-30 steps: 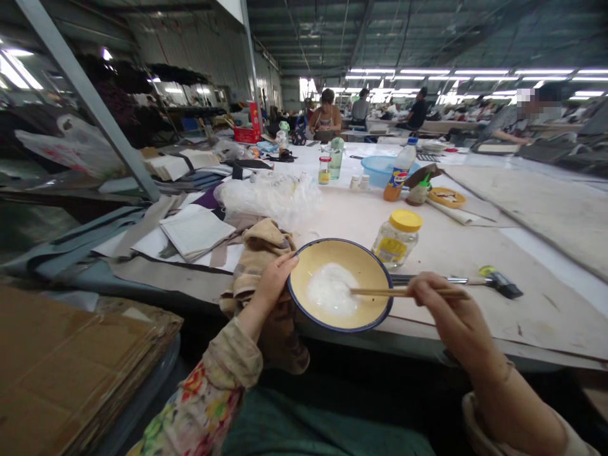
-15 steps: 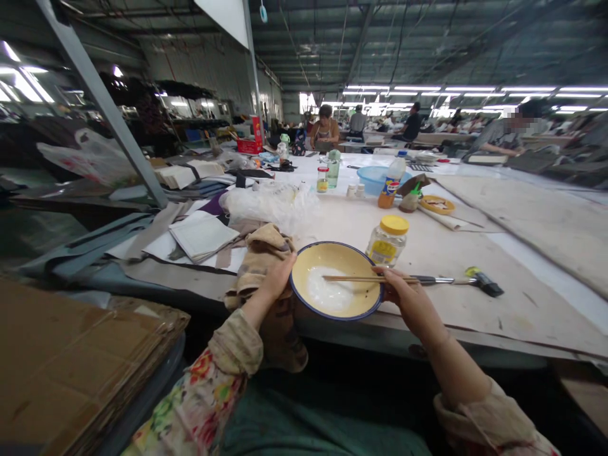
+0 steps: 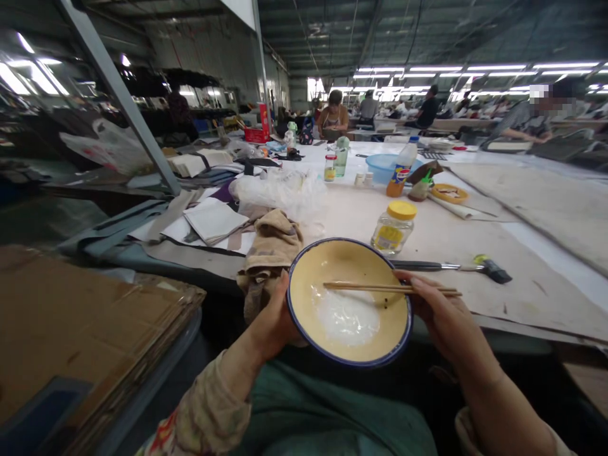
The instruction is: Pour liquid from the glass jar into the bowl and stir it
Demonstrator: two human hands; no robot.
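Observation:
Between my two hands, in front of the table's edge, is a cream enamel bowl (image 3: pixel 308 266) with a blue rim, tilted toward me. A white, glossy liquid (image 3: pixel 349 320) lies in its bottom. My left hand (image 3: pixel 273 320) grips the bowl's left rim. On the right side my right hand (image 3: pixel 441 310) holds the rim and presses a pair of wooden chopsticks (image 3: pixel 375 288) against it; their tips reach over the liquid. A brown patterned cloth (image 3: pixel 273 244) hangs over the table edge beside my left hand. Behind the bowl a brush (image 3: pixel 494 269) with a dark handle lies on the table.
Past the bowl stands a clear jar (image 3: pixel 394 231) with a yellow lid. Farther back are a Pepsi bottle (image 3: pixel 401 171), a blue basin (image 3: pixel 380 166) and a yellow dish (image 3: pixel 449 193). Clear plastic bags (image 3: pixel 280 190) lie left; cardboard (image 3: pixel 90 323) is stacked lower left. Co-workers sit beyond.
Both hands have drawn the bowl toward me, off the table edge, and it looks larger. The chopsticks have come along with it. The brush stays on the table.

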